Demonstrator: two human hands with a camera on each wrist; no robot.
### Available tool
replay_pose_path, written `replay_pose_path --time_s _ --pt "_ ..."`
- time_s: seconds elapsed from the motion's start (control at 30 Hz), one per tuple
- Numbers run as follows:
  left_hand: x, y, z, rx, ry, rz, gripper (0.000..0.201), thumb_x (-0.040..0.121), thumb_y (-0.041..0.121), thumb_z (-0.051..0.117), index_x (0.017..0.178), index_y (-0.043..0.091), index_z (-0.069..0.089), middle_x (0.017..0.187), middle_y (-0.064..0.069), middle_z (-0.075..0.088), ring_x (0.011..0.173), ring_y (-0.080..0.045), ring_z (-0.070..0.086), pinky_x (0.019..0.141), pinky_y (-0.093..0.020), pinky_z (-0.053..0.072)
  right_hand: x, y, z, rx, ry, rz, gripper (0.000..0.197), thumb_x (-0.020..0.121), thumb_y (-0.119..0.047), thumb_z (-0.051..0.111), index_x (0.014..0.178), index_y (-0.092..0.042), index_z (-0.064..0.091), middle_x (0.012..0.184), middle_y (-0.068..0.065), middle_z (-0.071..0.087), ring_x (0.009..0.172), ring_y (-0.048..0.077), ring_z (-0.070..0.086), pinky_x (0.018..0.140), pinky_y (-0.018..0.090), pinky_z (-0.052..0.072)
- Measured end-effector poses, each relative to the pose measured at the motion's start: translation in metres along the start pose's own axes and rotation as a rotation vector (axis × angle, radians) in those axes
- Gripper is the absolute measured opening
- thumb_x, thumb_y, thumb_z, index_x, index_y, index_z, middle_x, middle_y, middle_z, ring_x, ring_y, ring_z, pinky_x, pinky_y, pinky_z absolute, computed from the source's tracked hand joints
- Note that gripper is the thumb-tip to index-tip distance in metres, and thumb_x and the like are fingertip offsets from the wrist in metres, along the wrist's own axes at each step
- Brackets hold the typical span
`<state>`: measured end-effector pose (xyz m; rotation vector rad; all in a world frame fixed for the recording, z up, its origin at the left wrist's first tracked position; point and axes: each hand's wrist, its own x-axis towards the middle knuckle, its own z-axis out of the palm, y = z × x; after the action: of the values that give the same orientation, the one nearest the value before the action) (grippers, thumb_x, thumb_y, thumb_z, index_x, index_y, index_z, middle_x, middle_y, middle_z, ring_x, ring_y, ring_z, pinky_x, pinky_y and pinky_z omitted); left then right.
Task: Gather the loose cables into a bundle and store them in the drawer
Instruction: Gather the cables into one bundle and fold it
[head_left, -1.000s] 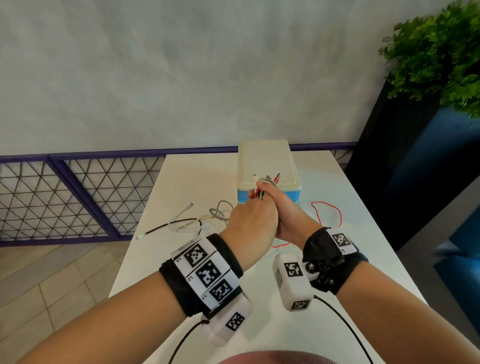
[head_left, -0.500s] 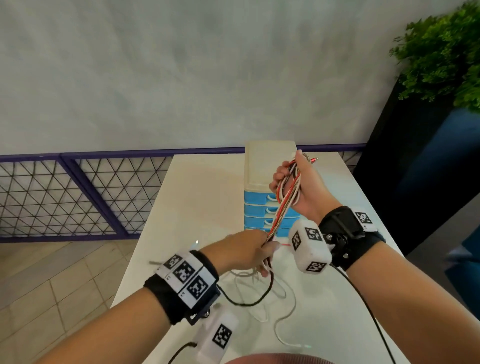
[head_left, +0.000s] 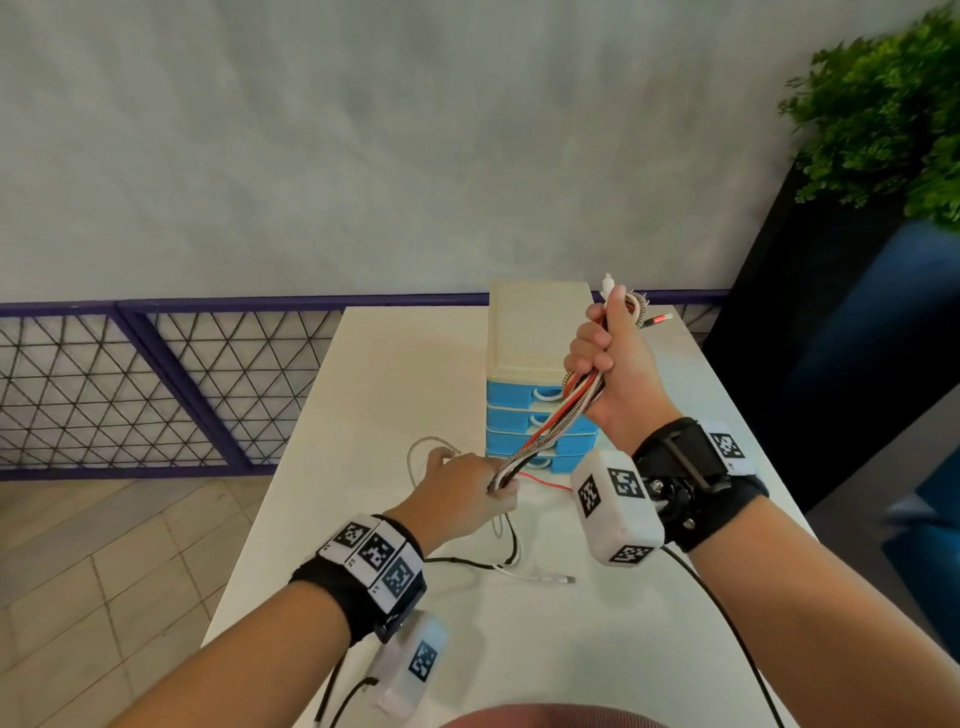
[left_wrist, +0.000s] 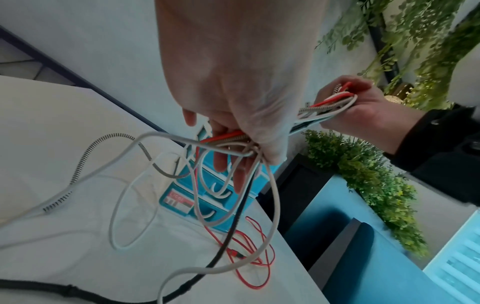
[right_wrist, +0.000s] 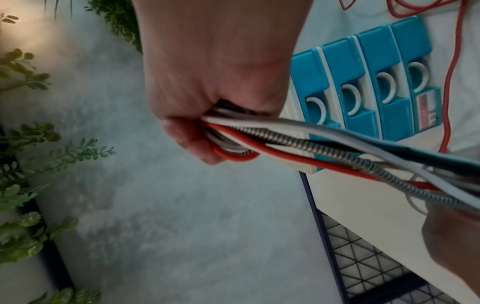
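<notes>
A bundle of red, white, black and braided cables (head_left: 556, 421) stretches taut between my two hands above the white table (head_left: 395, 364). My right hand (head_left: 608, 358) is raised in front of the drawer unit and grips the plug ends in a fist (right_wrist: 221, 131). Lower and to the left, my left hand (head_left: 467, 493) holds the same cables (left_wrist: 233, 139) with curled fingers. Below it the loose ends (left_wrist: 233, 242) hang in loops onto the table. The small drawer unit (head_left: 535, 405) has a cream top and several blue drawers (right_wrist: 363, 86), all closed.
A purple mesh railing (head_left: 156, 389) runs behind the table's far and left side. A dark planter with a green plant (head_left: 883, 114) stands to the right. A white plug (head_left: 561, 578) lies on the table near me.
My hands, clasped together at the drawer unit a second ago, have drawn apart. The right hand rose with the plug ends; the left slid down along the cables, pulling them straight.
</notes>
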<state>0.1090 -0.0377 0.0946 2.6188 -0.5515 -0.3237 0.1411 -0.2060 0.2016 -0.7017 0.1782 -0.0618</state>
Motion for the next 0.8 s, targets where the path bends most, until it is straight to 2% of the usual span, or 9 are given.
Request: replay_pose_path --time_s 0.07,0.2,0.33,0.43,0.57,0.63,0.7,0.73,0.8 --pt "-0.001 -0.007 0.001 0.068 0.017 -0.019 0.022 0.085 0.039 0.043 0.066 0.031 0.038 0.066 0.005 0.051 0.072 -0.012 0.046 0.103 -0.034 0.017 -0.001 0.000 0.000 -0.038 -0.017 -0.027 0.039 0.096 -0.049 0.046 0.073 -0.018 0.049 0.043 -0.009 0.035 0.029 0.004 0.029 0.031 0.017 0.028" --pt "-0.007 -0.022 0.001 0.137 0.062 -0.009 0.004 0.082 0.031 0.050 0.083 0.027 0.051 0.074 0.009 0.049 0.082 -0.008 0.047 0.103 -0.038 0.012 -0.002 -0.007 0.002 -0.059 -0.031 -0.097 0.041 0.097 -0.049 0.044 0.070 -0.018 0.048 0.040 -0.009 0.034 0.028 0.004 0.027 0.030 0.018 0.025" --pt "-0.011 -0.050 0.006 0.195 0.027 -0.053 0.026 0.082 0.019 0.049 0.107 0.025 0.053 0.082 0.010 0.052 0.099 -0.010 0.054 0.109 -0.043 0.009 0.000 -0.030 0.010 -0.002 0.007 -0.179 0.043 0.097 -0.051 0.043 0.067 -0.020 0.047 0.039 -0.008 0.032 0.027 0.004 0.026 0.029 0.019 0.023" --pt "-0.009 -0.073 0.009 0.124 0.027 -0.138 0.016 0.087 0.023 0.044 0.099 0.030 0.053 0.092 0.010 0.064 0.103 -0.008 0.057 0.107 -0.041 0.009 -0.002 -0.043 0.016 0.003 0.001 -0.241 0.043 0.098 -0.049 0.043 0.067 -0.019 0.047 0.040 -0.007 0.031 0.029 0.004 0.025 0.031 0.020 0.022" --pt "-0.002 -0.082 -0.001 0.056 -0.046 -0.173 0.012 0.086 0.032 0.051 0.097 0.038 0.049 0.101 0.016 0.062 0.108 -0.009 0.056 0.114 -0.047 0.009 -0.005 -0.039 0.016 -0.035 0.016 -0.289 0.043 0.098 -0.047 0.044 0.067 -0.018 0.050 0.042 -0.006 0.033 0.029 0.005 0.026 0.032 0.019 0.023" --pt "-0.007 -0.086 -0.010 0.063 -0.151 -0.186 0.052 0.074 0.046 0.069 0.118 0.036 0.044 0.128 0.013 0.051 0.123 -0.013 0.047 0.116 -0.051 0.005 -0.006 -0.038 0.016 -0.060 0.026 -0.318 0.043 0.098 -0.046 0.044 0.068 -0.017 0.049 0.041 -0.006 0.033 0.029 0.006 0.027 0.032 0.018 0.024" --pt "-0.012 -0.082 -0.022 0.010 -0.297 -0.171 0.115 0.055 0.065 0.077 0.145 0.036 0.013 0.154 0.009 0.020 0.143 -0.015 0.021 0.115 -0.053 -0.003 -0.007 -0.037 0.016 -0.110 0.030 -0.334 0.042 0.099 -0.046 0.043 0.068 -0.017 0.047 0.040 -0.006 0.032 0.029 0.006 0.026 0.033 0.017 0.022" --pt "-0.013 -0.076 -0.028 -0.039 -0.311 -0.132 0.132 0.047 0.074 0.074 0.148 0.037 -0.002 0.159 0.008 0.005 0.146 -0.014 0.008 0.116 -0.052 -0.005 -0.007 -0.035 0.016 -0.136 0.031 -0.332 0.042 0.099 -0.045 0.043 0.068 -0.017 0.047 0.040 -0.006 0.032 0.029 0.007 0.025 0.034 0.017 0.022" --pt "-0.011 -0.053 -0.043 -0.167 -0.179 0.004 0.135 0.043 0.090 0.058 0.148 0.038 -0.011 0.160 0.010 -0.007 0.146 -0.008 -0.003 0.119 -0.050 -0.002 -0.008 -0.025 0.015 -0.182 0.017 -0.307 0.041 0.099 -0.045 0.043 0.069 -0.017 0.046 0.040 -0.006 0.031 0.029 0.007 0.025 0.034 0.017 0.021"
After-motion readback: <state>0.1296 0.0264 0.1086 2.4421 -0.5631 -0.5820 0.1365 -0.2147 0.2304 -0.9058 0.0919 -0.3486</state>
